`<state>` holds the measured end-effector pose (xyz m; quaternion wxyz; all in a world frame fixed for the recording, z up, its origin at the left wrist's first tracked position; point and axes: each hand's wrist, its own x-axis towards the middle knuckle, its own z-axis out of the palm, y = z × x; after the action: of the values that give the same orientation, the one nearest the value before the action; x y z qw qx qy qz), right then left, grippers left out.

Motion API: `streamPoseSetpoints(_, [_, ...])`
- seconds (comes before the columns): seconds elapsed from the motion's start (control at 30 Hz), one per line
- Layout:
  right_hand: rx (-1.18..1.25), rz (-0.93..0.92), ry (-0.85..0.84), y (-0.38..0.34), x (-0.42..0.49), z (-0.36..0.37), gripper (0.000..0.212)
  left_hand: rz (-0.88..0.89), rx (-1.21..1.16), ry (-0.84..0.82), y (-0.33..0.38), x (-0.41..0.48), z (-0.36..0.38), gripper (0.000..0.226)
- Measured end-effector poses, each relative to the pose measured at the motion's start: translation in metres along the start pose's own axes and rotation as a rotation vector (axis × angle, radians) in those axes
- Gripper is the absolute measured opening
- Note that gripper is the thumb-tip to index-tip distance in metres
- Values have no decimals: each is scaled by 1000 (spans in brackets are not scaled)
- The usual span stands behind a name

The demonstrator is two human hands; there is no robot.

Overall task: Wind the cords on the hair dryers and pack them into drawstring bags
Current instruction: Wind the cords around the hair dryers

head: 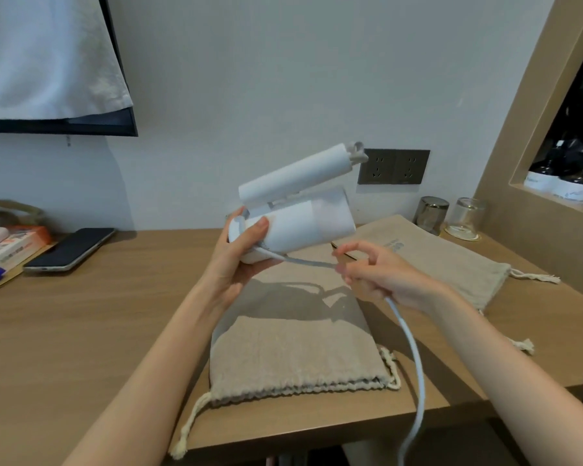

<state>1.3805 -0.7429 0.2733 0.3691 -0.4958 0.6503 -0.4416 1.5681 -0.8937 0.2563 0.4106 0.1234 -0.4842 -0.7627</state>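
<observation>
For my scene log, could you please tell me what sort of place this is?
Probably a hotel room: a metal cup and a glass near wall sockets on a wooden desk, bottles in a wall niche, and a folding hair dryer.

no legible text, bag [435, 260] print blurred

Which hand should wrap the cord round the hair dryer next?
Probably the right hand. It already pinches the cord close to the hair dryer, so it could loop it around. The left hand is busy gripping the hair dryer.
</observation>
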Motion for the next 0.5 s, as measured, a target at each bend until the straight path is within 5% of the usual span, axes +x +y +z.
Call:
streamPoseSetpoints(0.1, [-328, 79, 141, -10, -3, -10, 10, -41, 57, -115, -3, -5, 7, 79])
streamPoseSetpoints(0.3, [-394, 131, 227, -23, -3, -26, 12, -76, 248, -357, 0, -9, 4, 100])
streamPoseSetpoints(0.43, [-424, 40, 223, -36, 1, -39, 3, -92, 436, -336, 0, -11, 3, 87])
streamPoseSetpoints(0.5, [-461, 41, 266, -43, 2, -38, 18, -47, 548, -317, 0, -14, 7, 76])
